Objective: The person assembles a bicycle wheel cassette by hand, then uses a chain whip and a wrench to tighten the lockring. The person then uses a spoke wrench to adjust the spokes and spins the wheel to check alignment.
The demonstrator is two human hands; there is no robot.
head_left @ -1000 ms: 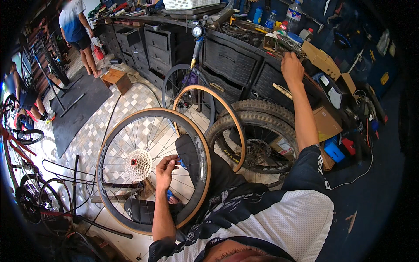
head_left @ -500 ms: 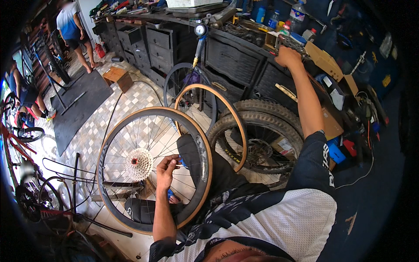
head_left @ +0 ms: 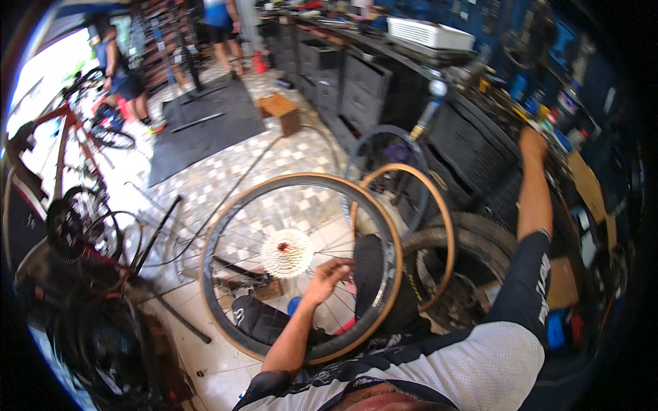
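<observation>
A bicycle wheel (head_left: 389,274) with a tan-sidewall tire and silver cassette (head_left: 288,253) stands tilted over my legs. My left hand (head_left: 327,277) is closed in a pinch among its spokes, on something too small to make out. My right hand (head_left: 532,142) is stretched out to the cluttered dark workbench (head_left: 504,106), its fingers blurred among small items. Just beyond the wheel are a loose tan tire (head_left: 444,212) and a floor pump (head_left: 432,106) with a round gauge.
Knobby-tired wheels (head_left: 473,246) lean at the right near cardboard (head_left: 586,181). A red bicycle (head_left: 62,151) and dark tubes lie left. Two other people (head_left: 123,75) (head_left: 223,38) stand at the back near a black mat (head_left: 205,137), a repair stand and a wooden box (head_left: 281,109).
My view has turned left, so most of the scene sits further right in the picture and is blurred. My left hand stays at the spokes; my right arm stays stretched to the bench.
</observation>
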